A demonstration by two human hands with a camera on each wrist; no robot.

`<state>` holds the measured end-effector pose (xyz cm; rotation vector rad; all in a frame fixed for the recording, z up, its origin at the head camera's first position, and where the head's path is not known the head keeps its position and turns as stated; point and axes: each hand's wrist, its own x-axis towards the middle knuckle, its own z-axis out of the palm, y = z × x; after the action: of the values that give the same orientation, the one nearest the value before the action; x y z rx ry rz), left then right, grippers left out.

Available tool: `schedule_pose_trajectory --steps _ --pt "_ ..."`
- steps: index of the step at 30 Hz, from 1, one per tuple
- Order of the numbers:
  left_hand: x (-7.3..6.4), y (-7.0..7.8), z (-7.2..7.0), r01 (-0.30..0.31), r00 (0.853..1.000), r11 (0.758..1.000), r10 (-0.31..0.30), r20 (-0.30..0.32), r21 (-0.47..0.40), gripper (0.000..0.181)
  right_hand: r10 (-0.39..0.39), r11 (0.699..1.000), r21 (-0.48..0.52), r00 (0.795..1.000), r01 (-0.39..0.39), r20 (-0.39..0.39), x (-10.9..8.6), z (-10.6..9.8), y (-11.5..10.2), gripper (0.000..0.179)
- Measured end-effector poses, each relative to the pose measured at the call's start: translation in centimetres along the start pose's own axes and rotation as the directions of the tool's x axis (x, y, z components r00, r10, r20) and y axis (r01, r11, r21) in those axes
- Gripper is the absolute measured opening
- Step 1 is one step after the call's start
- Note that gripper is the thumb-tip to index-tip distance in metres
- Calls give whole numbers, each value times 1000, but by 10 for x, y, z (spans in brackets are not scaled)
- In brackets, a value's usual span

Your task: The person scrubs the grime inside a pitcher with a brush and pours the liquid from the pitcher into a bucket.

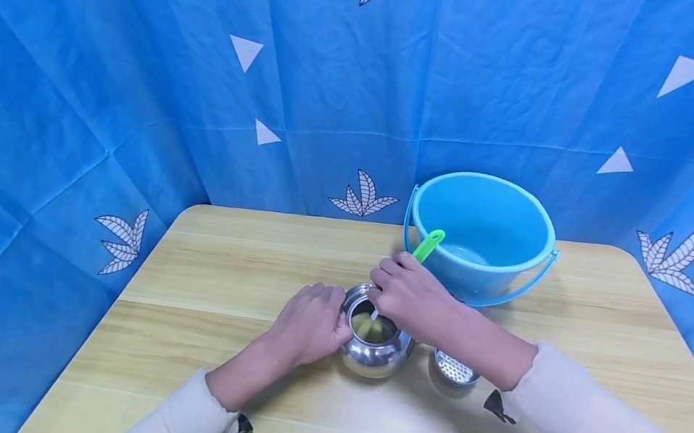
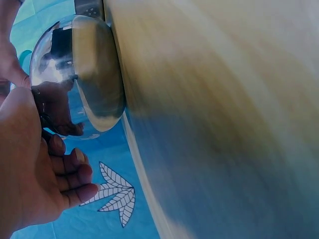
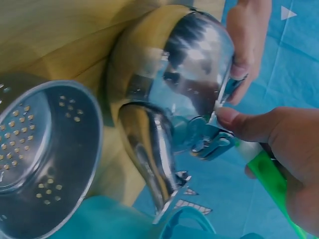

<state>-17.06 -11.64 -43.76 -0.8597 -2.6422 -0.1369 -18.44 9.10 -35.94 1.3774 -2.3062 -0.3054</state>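
Note:
A shiny steel teapot [image 1: 370,362] without a lid stands on the table, its spout [image 3: 149,149] showing in the right wrist view. My left hand [image 1: 310,321] grips the teapot's handle side, thumb at the rim; its fingers [image 2: 75,174] curl by the dark handle. My right hand [image 1: 411,298] holds a green-handled brush [image 1: 429,245] with a white neck, tilted down into the teapot's mouth. The brush's working end is hidden inside. Yellowish-green shapes show in the mouth; whether they are reflections I cannot tell.
A perforated steel strainer basket [image 1: 455,370] stands right of the teapot, under my right forearm. Behind it, a light-blue bucket [image 1: 478,267] with its handle lowered stands near the table's back edge. A blue patterned cloth [image 1: 338,84] hangs around the wooden table [image 1: 172,347].

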Motion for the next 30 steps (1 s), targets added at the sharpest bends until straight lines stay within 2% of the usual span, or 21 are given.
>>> schedule_pose_trajectory --steps 6,14,19,30 --pt "0 0 0 -7 1000 1000 7 -5 1 21 -40 996 -75 999 38 -28 0 3 -1 17" --pt "-1 1 -1 7 1000 1000 -7 -3 0 20 -93 981 -171 996 92 3 0 -1 -3 17" --pt "-1 1 -2 13 1000 1000 -13 1 -8 20 -103 977 -183 994 107 34 -1 -4 -4 18" --pt "-1 2 -2 17 1000 1000 -17 -9 -8 21 -119 973 -197 992 125 38 2 -6 -7 13"
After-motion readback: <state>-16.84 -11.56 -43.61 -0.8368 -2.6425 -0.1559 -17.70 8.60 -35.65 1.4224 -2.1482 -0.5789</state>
